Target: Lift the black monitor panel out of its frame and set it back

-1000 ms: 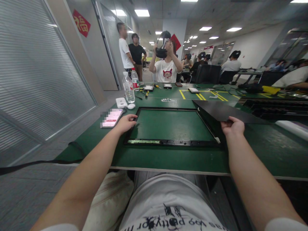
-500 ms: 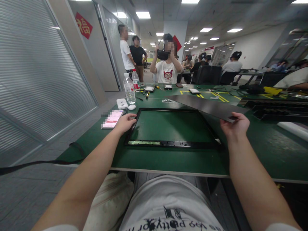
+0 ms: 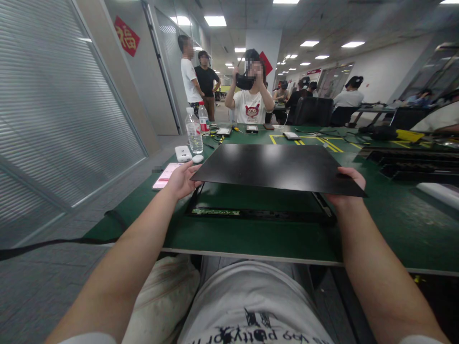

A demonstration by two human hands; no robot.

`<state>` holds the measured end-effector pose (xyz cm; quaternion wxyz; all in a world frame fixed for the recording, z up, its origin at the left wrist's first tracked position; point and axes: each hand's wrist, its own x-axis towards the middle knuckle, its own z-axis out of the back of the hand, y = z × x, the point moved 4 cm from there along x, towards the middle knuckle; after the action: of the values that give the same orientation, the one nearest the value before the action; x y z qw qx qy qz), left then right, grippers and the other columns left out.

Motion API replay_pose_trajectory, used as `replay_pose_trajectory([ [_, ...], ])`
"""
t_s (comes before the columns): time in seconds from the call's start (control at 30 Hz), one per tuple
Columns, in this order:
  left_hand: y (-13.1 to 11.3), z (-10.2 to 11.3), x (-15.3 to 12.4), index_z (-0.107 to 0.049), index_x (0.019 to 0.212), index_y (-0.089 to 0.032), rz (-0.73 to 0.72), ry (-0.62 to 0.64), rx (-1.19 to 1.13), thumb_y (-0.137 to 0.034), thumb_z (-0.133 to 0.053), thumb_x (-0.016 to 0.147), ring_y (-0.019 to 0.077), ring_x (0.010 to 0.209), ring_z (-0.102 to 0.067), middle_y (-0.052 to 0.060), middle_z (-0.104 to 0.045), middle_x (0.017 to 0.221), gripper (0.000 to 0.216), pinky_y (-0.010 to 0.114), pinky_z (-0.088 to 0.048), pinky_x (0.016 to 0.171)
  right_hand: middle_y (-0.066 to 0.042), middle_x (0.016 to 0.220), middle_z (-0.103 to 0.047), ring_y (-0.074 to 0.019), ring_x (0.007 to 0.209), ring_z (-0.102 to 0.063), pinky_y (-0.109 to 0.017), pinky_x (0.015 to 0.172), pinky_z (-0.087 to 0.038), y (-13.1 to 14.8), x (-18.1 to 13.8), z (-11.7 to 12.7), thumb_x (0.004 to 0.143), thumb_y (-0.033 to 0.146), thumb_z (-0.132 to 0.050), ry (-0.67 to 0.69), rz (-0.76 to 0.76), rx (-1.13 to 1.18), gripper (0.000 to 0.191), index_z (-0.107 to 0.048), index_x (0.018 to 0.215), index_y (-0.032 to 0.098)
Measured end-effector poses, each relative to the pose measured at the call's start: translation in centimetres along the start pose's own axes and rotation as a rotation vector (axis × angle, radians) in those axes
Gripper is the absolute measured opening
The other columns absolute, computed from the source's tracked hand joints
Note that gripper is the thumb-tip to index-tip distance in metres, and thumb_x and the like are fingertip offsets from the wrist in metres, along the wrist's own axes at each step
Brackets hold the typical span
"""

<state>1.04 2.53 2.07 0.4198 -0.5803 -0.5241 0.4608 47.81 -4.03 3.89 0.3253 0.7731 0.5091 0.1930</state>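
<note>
A thin, dark flat panel (image 3: 272, 165), glossy with light reflections, is held tilted above the table. My right hand (image 3: 349, 186) grips its near right corner, thumb on top and fingers beneath. At the near left corner, my left hand (image 3: 182, 181) holds the panel's edge, with some fingertips hidden under it. Below lies a black rectangular frame (image 3: 287, 215) on the green table, largely covered by the panel. A green circuit strip (image 3: 215, 211) runs along the left part of the frame's near side.
Beside my left hand lie a phone (image 3: 165, 176), a white box-shaped device (image 3: 183, 153) and a water bottle (image 3: 194, 131). Dark long parts (image 3: 412, 165) are stacked at right. Across the green table (image 3: 251, 236) sits a person (image 3: 251, 102) with a headset; small drives and cables lie there.
The panel has swung left and levelled, now spanning the frame. My left hand has moved from the frame's left side up to the panel's left corner. My right hand keeps its grip.
</note>
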Motion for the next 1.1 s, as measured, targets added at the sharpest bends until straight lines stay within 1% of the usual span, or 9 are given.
replay_pose_trajectory([
  [0.1, -0.1, 0.1, 0.0, -0.077, 0.107, -0.013, 0.008, 0.012, 0.008, -0.045, -0.065, 0.087, 0.0277, 0.076, -0.075, 0.014, -0.079, 0.089, 0.039, 0.037, -0.061, 0.063, -0.006, 0.085, -0.072, -0.0282, 0.093, -0.075, -0.047, 0.085, -0.064, -0.5, 0.3, 0.2, 0.067, 0.019, -0.058, -0.004, -0.047, -0.008, 0.032, -0.067, 0.098, 0.021],
  [0.23, -0.2, 0.6, 0.0, -0.076, 0.099, -0.014, 0.021, -0.057, 0.025, -0.030, -0.071, 0.077, 0.0315, 0.078, -0.077, 0.011, -0.078, 0.081, 0.028, 0.041, -0.064, 0.068, -0.006, 0.082, -0.071, -0.0275, 0.088, -0.075, -0.045, 0.082, -0.064, -1.5, 0.3, 0.0, 0.066, 0.019, -0.061, 0.043, -0.122, -0.048, 0.028, -0.067, 0.093, 0.021],
  [0.37, -0.6, 1.6, 0.1, -0.073, 0.089, -0.016, -0.011, -0.118, 0.011, -0.021, -0.070, 0.071, 0.0304, 0.082, -0.077, 0.011, -0.078, 0.081, 0.019, 0.040, -0.065, 0.074, -0.005, 0.077, -0.071, -0.0258, 0.076, -0.074, -0.043, 0.074, -0.065, -2.5, -0.1, 0.0, 0.066, 0.015, -0.061, 0.000, -0.202, -0.143, 0.028, -0.066, 0.093, 0.019],
  [0.5, -1.1, 2.1, 0.1, -0.075, 0.092, -0.015, -0.058, -0.167, -0.002, -0.023, -0.070, 0.069, 0.0324, 0.085, -0.078, 0.010, -0.078, 0.081, 0.025, 0.042, -0.065, 0.074, -0.006, 0.074, -0.072, -0.0239, 0.064, -0.070, -0.040, 0.063, -0.064, -3.3, 0.0, 0.5, 0.070, 0.012, -0.061, -0.051, -0.327, -0.309, 0.028, -0.067, 0.097, 0.016],
  [0.67, -1.4, 1.8, -0.3, -0.075, 0.085, -0.014, -0.061, -0.187, -0.038, -0.021, -0.071, 0.070, 0.0247, 0.068, -0.073, 0.007, -0.076, 0.074, 0.017, 0.034, -0.061, 0.064, -0.004, 0.066, -0.069, -0.0186, 0.052, -0.062, -0.030, 0.052, -0.057, -3.6, 0.9, 1.5, 0.080, 0.013, -0.057, -0.049, -0.468, -0.510, 0.019, -0.069, 0.095, 0.015],
  [0.83, -1.5, 1.0, -0.5, -0.073, 0.079, -0.013, -0.057, -0.155, -0.134, -0.014, -0.070, 0.067, 0.0163, 0.053, -0.066, 0.004, -0.074, 0.068, 0.013, 0.025, -0.054, 0.053, -0.006, 0.067, -0.069, -0.0135, 0.055, -0.063, -0.021, 0.054, -0.054, -3.0, 1.4, 2.1, 0.087, 0.009, -0.056, -0.027, -0.377, -0.713, 0.014, -0.068, 0.091, 0.014],
  [0.9, -1.5, 0.7, -0.5, -0.074, 0.083, -0.013, -0.057, -0.120, -0.140, -0.013, -0.071, 0.065, 0.0167, 0.053, -0.067, 0.004, -0.074, 0.067, 0.018, 0.024, -0.054, 0.053, -0.007, 0.070, -0.072, -0.0138, 0.056, -0.065, -0.021, 0.055, -0.053, -2.6, 1.3, 2.1, 0.087, 0.010, -0.060, -0.046, -0.311, -0.790, 0.016, -0.069, 0.100, 0.013],
  [1.0, -1.5, 0.6, -0.5, -0.075, 0.087, -0.012, -0.064, -0.101, -0.107, -0.013, -0.073, 0.064, 0.0192, 0.056, -0.069, 0.004, -0.073, 0.065, 0.023, 0.025, -0.056, 0.055, -0.009, 0.071, -0.074, -0.0164, 0.058, -0.069, -0.022, 0.054, -0.053, -2.0, 1.0, 2.0, 0.087, 0.011, -0.062, -0.105, -0.209, -0.891, 0.033, -0.065, 0.119, 0.013],
  [1.1, -1.3, 0.4, -0.6, -0.075, 0.084, -0.012, -0.067, -0.107, -0.066, -0.013, -0.073, 0.064, 0.0192, 0.052, -0.067, 0.003, -0.072, 0.061, 0.019, 0.025, -0.054, 0.051, -0.007, 0.066, -0.073, -0.0162, 0.056, -0.068, -0.021, 0.052, -0.053, -1.6, 0.6, 1.8, 0.087, 0.010, -0.060, -0.156, -0.147, -0.972, 0.040, -0.063, 0.127, 0.012],
])
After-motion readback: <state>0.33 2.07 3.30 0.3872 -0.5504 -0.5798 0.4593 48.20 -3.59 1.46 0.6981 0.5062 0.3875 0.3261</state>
